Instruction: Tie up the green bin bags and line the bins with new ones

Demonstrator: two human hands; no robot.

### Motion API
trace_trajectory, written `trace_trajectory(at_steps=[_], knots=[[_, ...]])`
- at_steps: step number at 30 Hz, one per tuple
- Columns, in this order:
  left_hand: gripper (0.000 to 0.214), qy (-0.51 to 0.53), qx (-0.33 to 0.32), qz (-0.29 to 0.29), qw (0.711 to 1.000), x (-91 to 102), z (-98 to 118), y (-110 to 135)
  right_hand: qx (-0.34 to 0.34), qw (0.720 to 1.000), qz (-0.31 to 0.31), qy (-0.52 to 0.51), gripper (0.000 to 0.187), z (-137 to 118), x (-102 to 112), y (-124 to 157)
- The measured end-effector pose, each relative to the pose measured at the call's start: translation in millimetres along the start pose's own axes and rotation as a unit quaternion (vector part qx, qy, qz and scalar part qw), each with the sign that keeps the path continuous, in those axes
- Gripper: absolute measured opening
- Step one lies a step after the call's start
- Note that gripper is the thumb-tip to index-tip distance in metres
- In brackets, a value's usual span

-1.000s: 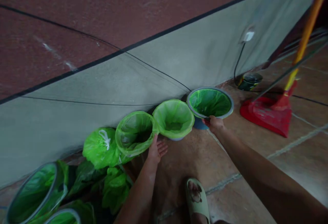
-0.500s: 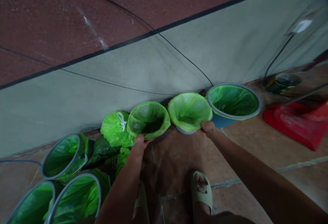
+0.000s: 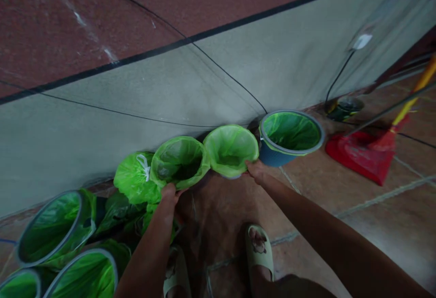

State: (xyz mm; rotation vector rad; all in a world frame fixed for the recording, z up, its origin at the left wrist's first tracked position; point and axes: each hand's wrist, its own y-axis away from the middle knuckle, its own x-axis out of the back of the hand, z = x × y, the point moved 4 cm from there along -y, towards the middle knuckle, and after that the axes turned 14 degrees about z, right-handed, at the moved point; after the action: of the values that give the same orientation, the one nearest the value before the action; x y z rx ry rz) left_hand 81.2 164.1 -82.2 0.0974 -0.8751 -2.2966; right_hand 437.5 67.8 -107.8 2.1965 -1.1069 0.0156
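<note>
Two bins lined with light green bags stand side by side against the wall, their rims touching or nearly so. My left hand [image 3: 170,192] is closed on the near rim of the left lined bin [image 3: 180,182], thumb over the edge and fingers beneath. With my right hand [image 3: 256,171] I grip the right edge of the other lined bin [image 3: 230,171]. A blue bin [image 3: 282,156] with a grey rim and green liner stands just right of that hand. To the left lies a tied green bag [image 3: 132,180] with a white drawstring.
Grey-rimmed bins with green liners, such as this one [image 3: 80,205], lie tilted at the lower left. A red dustpan [image 3: 357,159] and a yellow-handled broom [image 3: 413,98] are on the right. Dark cables [image 3: 225,68] run along the wall, and a dark can [image 3: 344,108] stands near it.
The whole scene has shifted left in view as the camera turned right, bringing the broom's yellow handle into view. Both hands keep their grip on the two bin rims.
</note>
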Motion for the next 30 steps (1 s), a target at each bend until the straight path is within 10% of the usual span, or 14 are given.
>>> trace_trajectory(at_steps=[7,12,21,30], knots=[[0.017,-0.098,0.022,-0.016,0.995,-1.1,4,4,-0.109,0.978,0.13,-0.118,0.056,-4,77,-20],[0.035,-0.119,0.026,-0.046,0.991,4.1,12,20,-0.116,0.959,0.191,-0.174,0.031,-19,119,-72],[0.056,-0.158,0.042,-0.059,0.985,21.6,11,50,-0.108,0.947,0.169,-0.25,0.007,-30,92,-94],[0.074,-0.158,0.068,-0.033,0.985,42.8,2,55,-0.106,0.945,0.15,-0.27,0.024,-26,88,-73]])
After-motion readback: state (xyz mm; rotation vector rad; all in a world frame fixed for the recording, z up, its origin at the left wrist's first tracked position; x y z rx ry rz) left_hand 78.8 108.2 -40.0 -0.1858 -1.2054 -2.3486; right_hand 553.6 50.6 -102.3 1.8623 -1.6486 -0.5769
